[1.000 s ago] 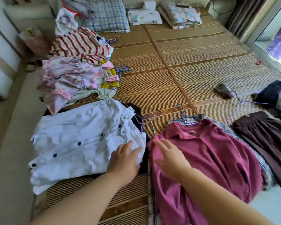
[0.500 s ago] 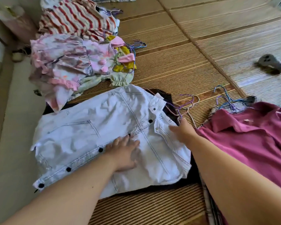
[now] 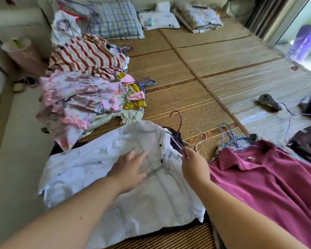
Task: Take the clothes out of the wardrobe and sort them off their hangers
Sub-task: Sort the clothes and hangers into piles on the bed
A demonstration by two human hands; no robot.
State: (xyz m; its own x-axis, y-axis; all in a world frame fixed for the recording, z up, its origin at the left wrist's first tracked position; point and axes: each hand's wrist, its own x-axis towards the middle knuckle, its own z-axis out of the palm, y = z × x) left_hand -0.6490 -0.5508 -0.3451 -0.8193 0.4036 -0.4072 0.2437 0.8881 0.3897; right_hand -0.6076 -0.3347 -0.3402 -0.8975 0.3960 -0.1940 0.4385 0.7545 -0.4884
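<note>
A white denim jacket (image 3: 90, 169) lies flat on the bamboo mat (image 3: 214, 72), over a dark garment. My left hand (image 3: 129, 168) rests spread on the jacket's chest. My right hand (image 3: 192, 162) is at the collar, shut on a purple wire hanger (image 3: 178, 130) whose hook sticks up above the collar. A magenta shirt (image 3: 269, 186) lies to the right with blue and purple hangers (image 3: 230, 139) at its neck. A pale hanger (image 3: 199, 139) lies between the two garments.
Behind the jacket lie a pink floral dress (image 3: 74, 101) and a red-striped top (image 3: 86, 54). Pillows and folded cloth (image 3: 115, 18) line the back. A grey device with a cord (image 3: 267, 102) and dark clothes (image 3: 307, 146) lie at the right.
My right hand has closed on the purple hanger at the collar and lifted its hook up. My left hand has slid up the jacket towards the collar. The camera tilted up.
</note>
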